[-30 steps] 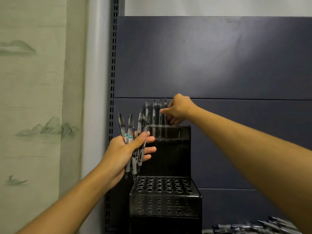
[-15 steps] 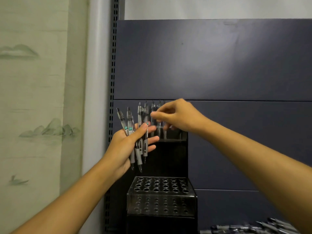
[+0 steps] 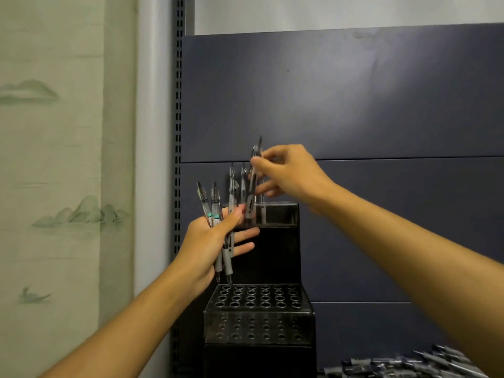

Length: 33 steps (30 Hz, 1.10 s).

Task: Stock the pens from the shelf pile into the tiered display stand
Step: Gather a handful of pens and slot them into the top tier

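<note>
We note display stand (image 3: 272, 268): black body, matt; tiers of clear glossy plastic, reflective, perforated top smooth. Pens in left hand (image 3: 207, 246): we see clear plastic barrels (image 3: 215, 203), glossy, with grey matt grip sections (image 3: 227, 259). Back panel (image 3: 354, 99): we read dark blue painted sheet, smooth, matt, faint scuffs. Slotted upright (image 3: 177, 132): we judge grey painted metal. Wall covering (image 3: 54, 159): pale green, matt, fine woven-looking texture.

Two bare forearms, sleeveless up to the frame's lower edge on either side of the black pen stand (image 3: 259, 315). No rings, watch or gloves on left hand (image 3: 210, 241) or right hand (image 3: 291, 175). Short, plain fingernails.
</note>
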Each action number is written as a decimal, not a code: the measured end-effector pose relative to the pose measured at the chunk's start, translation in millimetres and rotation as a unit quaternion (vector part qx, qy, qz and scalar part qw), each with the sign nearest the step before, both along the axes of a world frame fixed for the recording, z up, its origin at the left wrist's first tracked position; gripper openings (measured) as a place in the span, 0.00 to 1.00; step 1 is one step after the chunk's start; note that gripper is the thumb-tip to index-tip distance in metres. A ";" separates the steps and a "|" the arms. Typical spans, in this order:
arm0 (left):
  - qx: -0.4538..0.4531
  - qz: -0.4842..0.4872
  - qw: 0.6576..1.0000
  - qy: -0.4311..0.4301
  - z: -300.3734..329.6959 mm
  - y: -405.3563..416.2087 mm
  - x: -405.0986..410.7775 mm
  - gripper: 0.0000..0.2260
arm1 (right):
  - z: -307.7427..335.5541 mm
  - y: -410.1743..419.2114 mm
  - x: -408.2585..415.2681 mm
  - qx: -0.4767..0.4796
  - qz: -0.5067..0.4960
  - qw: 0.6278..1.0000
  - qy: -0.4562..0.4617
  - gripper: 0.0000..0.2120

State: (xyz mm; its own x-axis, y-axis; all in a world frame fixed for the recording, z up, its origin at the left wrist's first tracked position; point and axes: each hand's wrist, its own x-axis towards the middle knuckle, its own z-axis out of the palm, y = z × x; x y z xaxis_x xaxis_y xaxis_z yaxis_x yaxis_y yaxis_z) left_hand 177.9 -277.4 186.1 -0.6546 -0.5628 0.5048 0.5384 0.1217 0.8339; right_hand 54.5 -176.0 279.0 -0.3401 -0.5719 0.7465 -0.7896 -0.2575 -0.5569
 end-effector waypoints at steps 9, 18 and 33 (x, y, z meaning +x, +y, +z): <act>-0.028 0.012 0.999 -0.017 -2.3 -17.3 8.2 0.12 | 35.6 5.2 -34.9 -0.060 -0.073 0.994 -0.050 0.11; -0.028 0.012 0.999 -0.013 -5.5 -22.8 4.3 0.16 | 23.0 -10.8 -60.3 -0.039 -0.126 0.991 -0.034 0.16; -0.037 -0.010 0.999 -0.014 -8.0 -19.6 4.9 0.15 | 12.8 -33.8 -63.5 0.109 -0.156 0.981 0.036 0.12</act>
State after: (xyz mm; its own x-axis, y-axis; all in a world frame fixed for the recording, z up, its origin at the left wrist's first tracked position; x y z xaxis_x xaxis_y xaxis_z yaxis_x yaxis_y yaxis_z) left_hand 182.8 -297.0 178.1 -0.6797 -0.5121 0.5251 0.5175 0.1725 0.8381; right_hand -9.0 -209.9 291.8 -0.4752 -0.5965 0.6468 -0.8504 0.1227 -0.5117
